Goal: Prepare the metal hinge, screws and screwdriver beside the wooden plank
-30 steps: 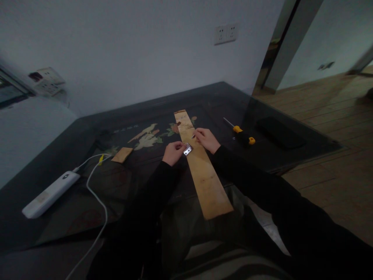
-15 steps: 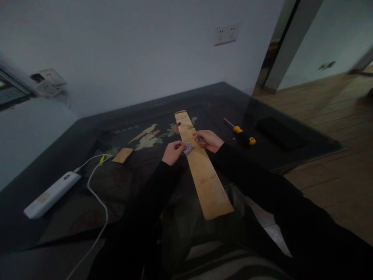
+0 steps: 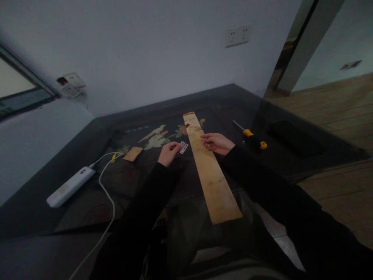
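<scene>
Between the thumb and fingers of my left hand (image 3: 169,153) is a small silver hinge (image 3: 183,147) with dark screw holes, just left of a long wooden board (image 3: 214,182). My right hand (image 3: 219,143) hovers at the board's right side, its fingers curled round something small and shiny, too little of which shows to name. The board runs from the middle of the dark table toward my lap, its near end reaching past the table edge. Right of my right hand lies a screwdriver (image 3: 250,134) with a yellow and black handle.
A white power strip (image 3: 70,186) with a white cable (image 3: 109,194) lies on the left of the dark table (image 3: 163,182). Near it sits a small wooden piece (image 3: 133,154). A black flat object (image 3: 294,136) rests at the right. Behind stands a wall with sockets (image 3: 238,35).
My left hand has drawn the hinge leftward, off the board. My right hand stays by the board's right side with its fingers still curled. The whole view has shifted slightly.
</scene>
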A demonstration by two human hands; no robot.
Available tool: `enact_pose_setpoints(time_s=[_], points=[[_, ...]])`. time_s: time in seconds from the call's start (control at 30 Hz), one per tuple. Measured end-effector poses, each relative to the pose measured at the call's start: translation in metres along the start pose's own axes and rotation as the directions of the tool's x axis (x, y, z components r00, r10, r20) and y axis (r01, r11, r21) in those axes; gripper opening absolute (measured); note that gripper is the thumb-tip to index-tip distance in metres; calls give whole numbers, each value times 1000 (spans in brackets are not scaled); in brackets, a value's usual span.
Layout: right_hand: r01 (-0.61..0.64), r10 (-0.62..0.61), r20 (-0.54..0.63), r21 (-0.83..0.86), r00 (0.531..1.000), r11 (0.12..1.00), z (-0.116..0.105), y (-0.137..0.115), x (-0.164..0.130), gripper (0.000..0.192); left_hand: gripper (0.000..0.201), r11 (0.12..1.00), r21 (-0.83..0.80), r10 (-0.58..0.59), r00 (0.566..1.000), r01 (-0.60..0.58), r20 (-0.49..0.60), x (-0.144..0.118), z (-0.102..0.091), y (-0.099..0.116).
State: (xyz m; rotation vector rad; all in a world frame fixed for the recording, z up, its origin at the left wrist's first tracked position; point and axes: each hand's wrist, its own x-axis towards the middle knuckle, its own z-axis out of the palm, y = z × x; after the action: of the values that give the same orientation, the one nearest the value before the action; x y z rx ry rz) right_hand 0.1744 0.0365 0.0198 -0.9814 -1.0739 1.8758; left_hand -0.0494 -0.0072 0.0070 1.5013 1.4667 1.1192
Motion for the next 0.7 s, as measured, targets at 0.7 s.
enact_pose_setpoints(time_s=[0.7], points=[[37,-30,42,-176,999,984,7,-4,-8,17,36,431,732,-115,837,527,-534,-77,-207,-85]])
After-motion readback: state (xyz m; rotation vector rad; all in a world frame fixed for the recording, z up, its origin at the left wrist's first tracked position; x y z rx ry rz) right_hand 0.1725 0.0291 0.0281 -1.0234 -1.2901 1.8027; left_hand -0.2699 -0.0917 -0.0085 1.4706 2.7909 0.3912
